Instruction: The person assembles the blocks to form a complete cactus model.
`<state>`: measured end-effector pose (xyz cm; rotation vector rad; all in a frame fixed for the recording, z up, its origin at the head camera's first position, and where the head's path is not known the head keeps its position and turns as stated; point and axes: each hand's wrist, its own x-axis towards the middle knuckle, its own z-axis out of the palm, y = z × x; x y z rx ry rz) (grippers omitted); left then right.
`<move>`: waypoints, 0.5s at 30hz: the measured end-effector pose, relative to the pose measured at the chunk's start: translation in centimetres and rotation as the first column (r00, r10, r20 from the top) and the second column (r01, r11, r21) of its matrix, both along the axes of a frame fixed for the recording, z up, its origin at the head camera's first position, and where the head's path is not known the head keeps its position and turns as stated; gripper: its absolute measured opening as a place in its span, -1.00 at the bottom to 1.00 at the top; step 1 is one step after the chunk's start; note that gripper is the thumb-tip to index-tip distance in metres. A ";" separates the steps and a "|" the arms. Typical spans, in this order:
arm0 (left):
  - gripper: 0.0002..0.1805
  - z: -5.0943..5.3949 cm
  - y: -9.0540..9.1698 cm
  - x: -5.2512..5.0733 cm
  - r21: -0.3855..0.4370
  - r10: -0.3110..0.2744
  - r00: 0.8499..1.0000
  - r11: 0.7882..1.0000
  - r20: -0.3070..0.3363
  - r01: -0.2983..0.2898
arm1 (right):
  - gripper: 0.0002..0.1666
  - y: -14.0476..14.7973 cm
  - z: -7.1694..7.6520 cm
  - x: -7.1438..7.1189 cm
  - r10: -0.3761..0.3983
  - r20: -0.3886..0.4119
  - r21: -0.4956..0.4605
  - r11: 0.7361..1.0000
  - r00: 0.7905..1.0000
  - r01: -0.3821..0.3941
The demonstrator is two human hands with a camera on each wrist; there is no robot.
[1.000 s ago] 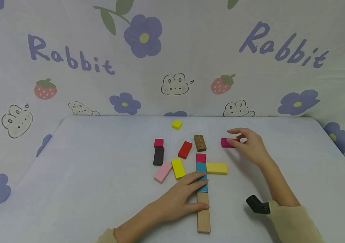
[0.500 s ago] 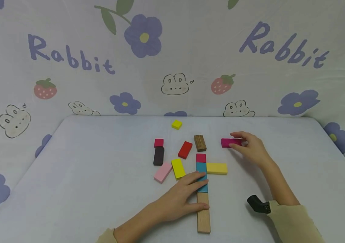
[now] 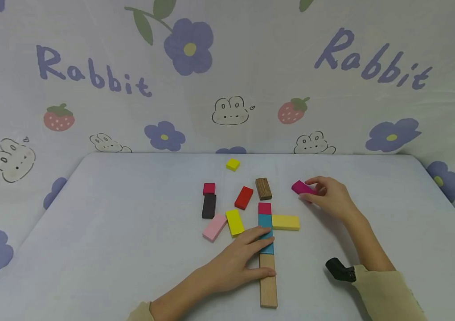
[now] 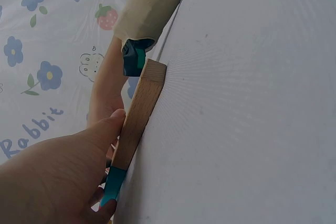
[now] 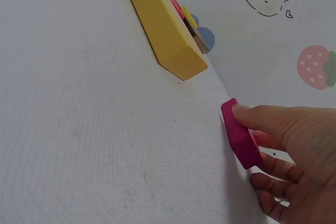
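A: What fills the broad white tabletop (image 3: 91, 249)?
B: The left hand (image 3: 231, 265) rests, fingers spread and not clasping, near the centre; the right hand (image 3: 330, 196) pinches a block, farther right.
A: What's under the left?
B: The long bare-wood bar (image 3: 268, 292) and the blue rectangular block (image 3: 265, 219) touching its far end. I'd press lightly, so that joint isn't nudged.
A: Beside them?
B: The pale-yellow rectangular block (image 3: 285, 222), touching the blue block's right side. Best left unbumped.
A: And the pinched piece?
B: The small magenta rectangular block (image 3: 298, 186), far right of the yellow, thumb and fingers on its right half. Whether it's fully lifted, I cannot tell. 1 firmer, more central hold should limit twisting.
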<state>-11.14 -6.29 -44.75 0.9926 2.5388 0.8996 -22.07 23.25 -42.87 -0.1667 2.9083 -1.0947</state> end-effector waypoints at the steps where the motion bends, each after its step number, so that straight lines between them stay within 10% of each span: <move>1: -0.23 0.0 0.0 0.0 0.000 0.000 1.000 1.000 -0.001 0.000 | -0.39 0.0 0.0 0.0 0.000 0.005 0.002 1.000 1.000 0.000; 15: -0.23 -0.2 0.0 0.0 0.001 -0.002 1.000 1.000 -0.012 0.002 | -0.30 0.1 0.1 -0.2 0.083 0.034 0.023 0.996 0.996 -0.084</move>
